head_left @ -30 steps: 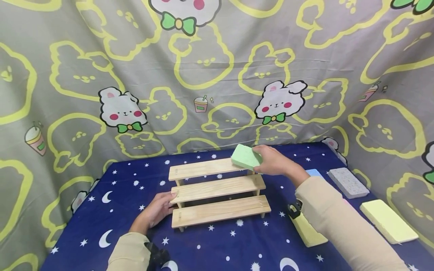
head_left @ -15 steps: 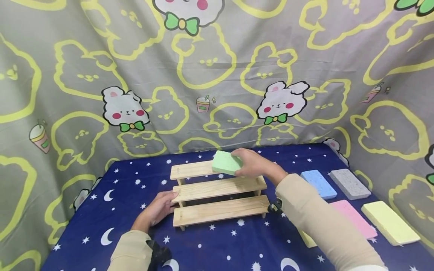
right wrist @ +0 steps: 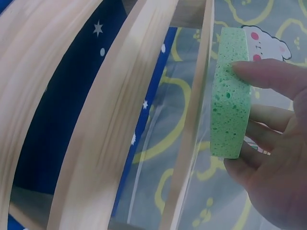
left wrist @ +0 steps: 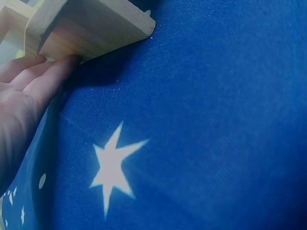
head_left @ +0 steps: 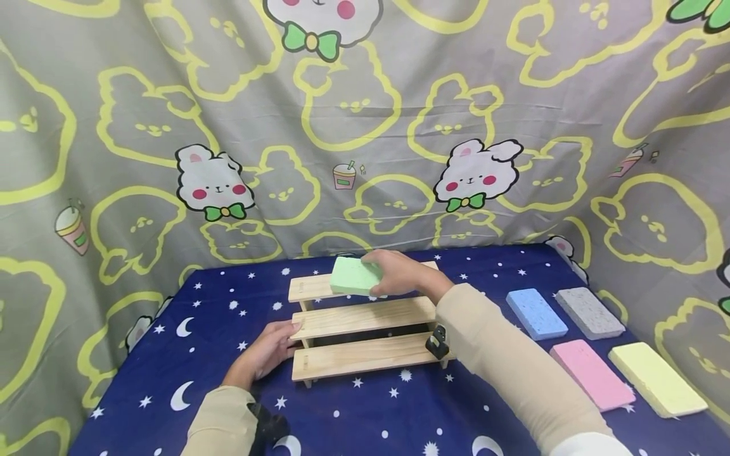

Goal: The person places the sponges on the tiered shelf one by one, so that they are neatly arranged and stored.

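Observation:
A three-tier wooden step rack (head_left: 365, 318) stands on the blue cloth in the middle of the head view. My left hand (head_left: 270, 351) holds the left end of its middle tier, thumb on top; in the left wrist view the fingers (left wrist: 48, 74) lie against the wood. My right hand (head_left: 399, 273) pinches a light green sponge (head_left: 355, 276) between thumb and fingers. It is over the left half of the top tier. In the right wrist view the sponge's porous edge (right wrist: 228, 100) shows beside the top board, with a narrow gap between them.
To the right lie a blue sponge (head_left: 537, 313), a grey sponge (head_left: 590, 312), a pink sponge (head_left: 592, 373) and a pale yellow sponge (head_left: 658, 379). My right sleeve (head_left: 507, 361) crosses the cloth and the rack's right end. A patterned curtain (head_left: 388, 126) hangs behind.
My right hand has carried the green sponge leftward along the top tier, from its right end. The blue and pink sponges have come into fuller view; another yellow sponge is now behind my sleeve.

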Available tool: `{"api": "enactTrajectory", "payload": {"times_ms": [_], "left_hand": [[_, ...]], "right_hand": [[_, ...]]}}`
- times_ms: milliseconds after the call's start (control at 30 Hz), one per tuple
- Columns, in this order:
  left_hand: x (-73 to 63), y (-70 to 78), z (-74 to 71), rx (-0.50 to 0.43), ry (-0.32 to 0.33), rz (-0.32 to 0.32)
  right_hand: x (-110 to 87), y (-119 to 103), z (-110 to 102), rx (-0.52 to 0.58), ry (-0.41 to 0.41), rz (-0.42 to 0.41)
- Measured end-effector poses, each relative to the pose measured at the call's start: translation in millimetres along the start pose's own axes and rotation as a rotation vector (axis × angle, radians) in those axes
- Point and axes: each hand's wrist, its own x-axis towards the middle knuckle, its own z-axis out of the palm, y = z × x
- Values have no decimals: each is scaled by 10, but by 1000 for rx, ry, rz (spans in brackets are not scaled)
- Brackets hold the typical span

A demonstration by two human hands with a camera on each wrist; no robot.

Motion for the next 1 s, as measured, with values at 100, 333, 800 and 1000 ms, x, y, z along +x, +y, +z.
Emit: {"api": "enactTrajectory", "payload": {"times_ms": [100,333,800,1000], "left_hand": [[16,-8,-5,-2,11,-4],[-9,-23,-19,-2,24,-4],[11,-41,6,-5,16,20],[8,-44,-1,-4,6,22]], "right_hand": [[55,-37,31,-7,-18,-10],[179,-150,108,25,-77,-36],[311,-175,226,-12,-104,-101],[325,-170,257,-41,-108,-106]]}}
